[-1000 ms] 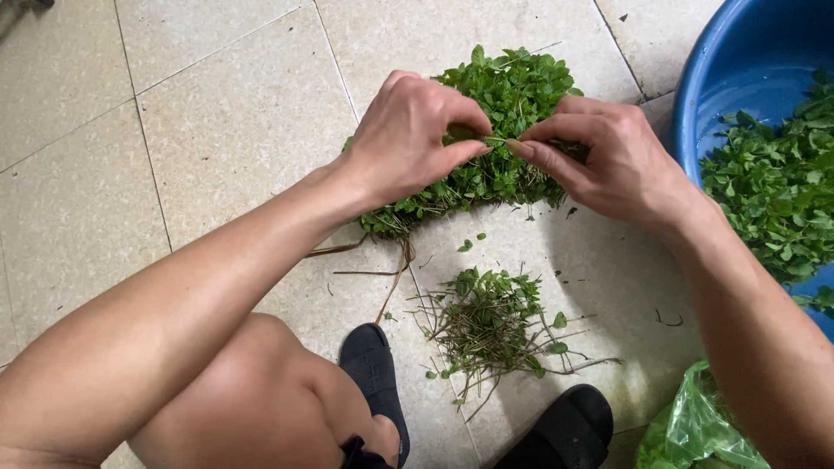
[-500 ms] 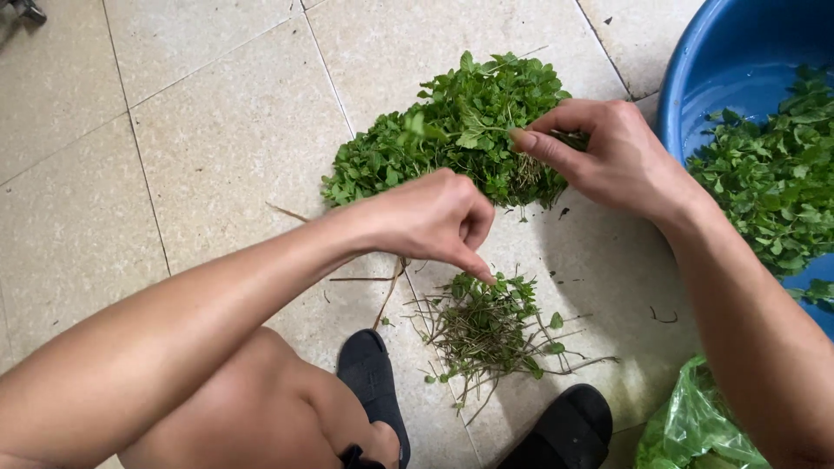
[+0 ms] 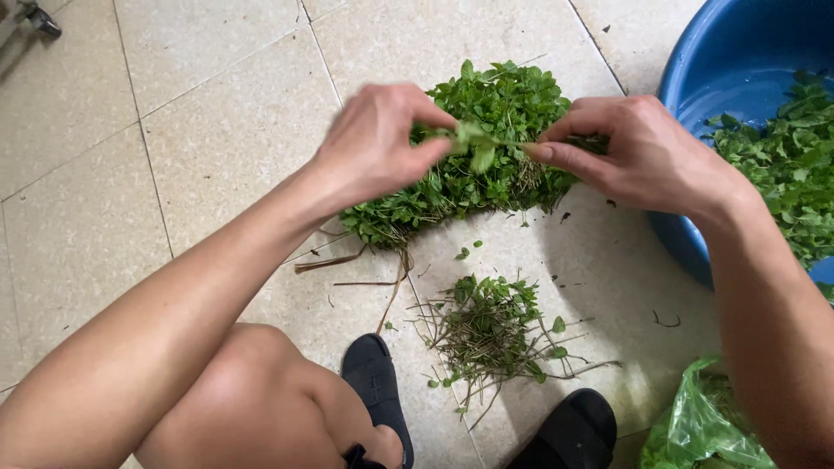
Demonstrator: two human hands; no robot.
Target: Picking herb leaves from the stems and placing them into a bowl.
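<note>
Both hands pinch one sprig [image 3: 476, 141]: the left hand [image 3: 373, 143] and right hand [image 3: 643, 152] have fingers closed on it. The herb pile [image 3: 486, 182] lies beneath, the blue basin [image 3: 738, 61] at two o'clock.

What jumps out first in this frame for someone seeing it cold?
The two hands at centre: the left hand and right hand pinch a single leafy sprig between them, above a big heap of green herbs on the tiled floor. Below it lies a smaller pile of stems, near two black sandals. At right, a blue basin holds more greens.
</note>
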